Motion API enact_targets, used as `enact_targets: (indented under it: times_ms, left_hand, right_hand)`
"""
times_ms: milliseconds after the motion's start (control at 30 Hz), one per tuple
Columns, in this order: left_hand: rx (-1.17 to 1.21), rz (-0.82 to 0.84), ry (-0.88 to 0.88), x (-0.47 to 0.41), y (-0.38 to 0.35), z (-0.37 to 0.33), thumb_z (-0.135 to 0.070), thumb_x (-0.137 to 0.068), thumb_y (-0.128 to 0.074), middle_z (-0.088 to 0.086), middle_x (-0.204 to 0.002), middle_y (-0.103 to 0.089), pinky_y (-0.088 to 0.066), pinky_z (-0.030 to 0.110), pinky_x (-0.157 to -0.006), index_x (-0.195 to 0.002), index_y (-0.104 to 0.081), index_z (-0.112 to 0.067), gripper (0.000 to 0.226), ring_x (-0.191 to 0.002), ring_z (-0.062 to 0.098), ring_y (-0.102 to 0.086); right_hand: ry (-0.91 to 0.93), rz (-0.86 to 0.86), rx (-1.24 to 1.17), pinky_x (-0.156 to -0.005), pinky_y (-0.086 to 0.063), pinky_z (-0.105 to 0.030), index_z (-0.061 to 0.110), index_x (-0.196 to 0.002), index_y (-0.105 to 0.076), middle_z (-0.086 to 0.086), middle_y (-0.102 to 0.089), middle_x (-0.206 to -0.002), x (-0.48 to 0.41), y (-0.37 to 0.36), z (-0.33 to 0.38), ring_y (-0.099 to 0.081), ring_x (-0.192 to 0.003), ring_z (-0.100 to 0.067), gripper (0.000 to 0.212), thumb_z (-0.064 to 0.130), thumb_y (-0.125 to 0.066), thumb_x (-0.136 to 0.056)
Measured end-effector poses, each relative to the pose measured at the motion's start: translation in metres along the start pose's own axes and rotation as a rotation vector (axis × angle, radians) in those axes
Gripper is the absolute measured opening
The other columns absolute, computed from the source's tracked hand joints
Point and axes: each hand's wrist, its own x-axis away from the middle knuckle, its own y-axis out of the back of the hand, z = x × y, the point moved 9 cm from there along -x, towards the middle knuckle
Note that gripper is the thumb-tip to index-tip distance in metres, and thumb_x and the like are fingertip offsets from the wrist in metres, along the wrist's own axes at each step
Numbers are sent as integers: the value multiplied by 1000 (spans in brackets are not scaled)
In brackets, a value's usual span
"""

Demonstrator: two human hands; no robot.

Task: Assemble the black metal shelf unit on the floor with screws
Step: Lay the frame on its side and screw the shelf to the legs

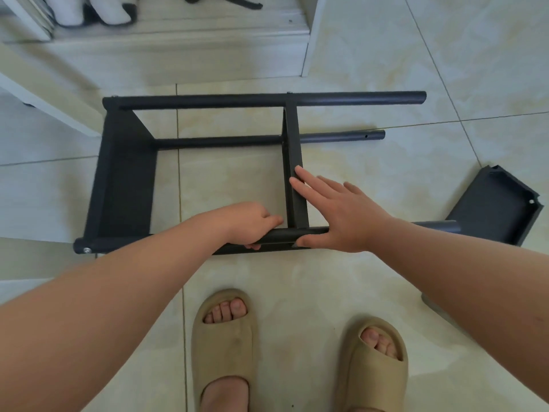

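**Shelf frame lying on tiled floor, both hands on it**

Surface: the floor [386,179] is showing as glossy cream tile with a faint marbled pattern and thin dark grout lines. A white cabinet [178,55] with a stepped base is standing at the far edge; white and black shoes [89,10] are sitting in its open bottom.

Task thing: the black shelf unit [208,101] is lying on its side on the floor, directly in front of the person's feet. Finish is reading as matte black metal. Round tubes are running left to right: the far tube [356,98], a middle tube [341,137] with a small hole near its free end, and the near tube [285,233]. A flat end panel [124,179] is joining them at the left, and a bright screw head [86,250] is showing at its near corner. A second panel [292,135] is standing edge-up across the tubes, partway along.

Hands: the left hand [246,224] is clenching the near tube, fingers wrapped under it. The right hand [341,215] is lying flat, fingers straight and released, fingertips touching the second panel's edge, thumb against the near tube.

A loose panel [493,206], shallow tray shape with raised rim, is resting tilted at the right, beside the near tube's end.

Tan foam slippers [222,337] are showing at the bottom.
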Motion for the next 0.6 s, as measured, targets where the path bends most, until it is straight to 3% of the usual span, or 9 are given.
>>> enact_targets:
  times_ms: [67,133,167,233,400,600]
  left_hand:
    - [-21,58,55,15,1,2,-54,-103,-34,0,-70,-70,-47,34,-84,-81,-66,-19,52,-71,18,-63]
    - [-71,69,68,27,6,-3,-61,-99,-41,0,-78,-69,-47,34,-80,-91,-67,-15,53,-76,17,-62]
    - [-109,59,65,32,9,-7,-61,-96,-49,-1,-83,-67,-47,33,-76,-93,-65,-16,48,-78,17,-61]
    - [-190,13,44,43,19,-16,-54,-90,-63,-2,-87,-62,-44,30,-67,-93,-59,-22,32,-79,15,-58]
    - [-236,-210,1,77,62,-46,-35,-92,-67,-3,-83,-57,-37,26,-61,-94,-57,-25,14,-74,12,-54]
    - [-255,-391,12,120,106,-76,-22,-91,-64,1,-80,-58,-42,31,-65,-81,-55,-22,13,-79,24,-59]
  right_hand:
    - [-67,52,-76,-117,-33,-46,41,-159,10,22,19,-165,6,3,1,-23,-151,-20,101,80,-47,-85]
    - [-170,117,-187,-109,-43,-43,39,-160,4,6,-16,-167,16,3,-4,-43,-139,-25,98,69,-57,-89]
    - [-205,159,-205,-106,-45,-42,36,-161,1,-1,-36,-159,23,2,-6,-50,-131,-27,95,62,-59,-92]
    - [-210,210,-79,-105,-45,-41,30,-160,-12,-3,-53,-143,37,7,-6,-56,-123,-26,80,50,-58,-97]
    - [-243,-11,91,-101,-42,-38,28,-139,-43,3,-60,-118,59,64,-15,-59,-105,-20,37,18,-48,-103]
    - [-296,-265,188,-94,-40,-38,28,-131,-46,4,-59,-116,94,128,-13,-55,-105,-22,26,26,-42,-106]
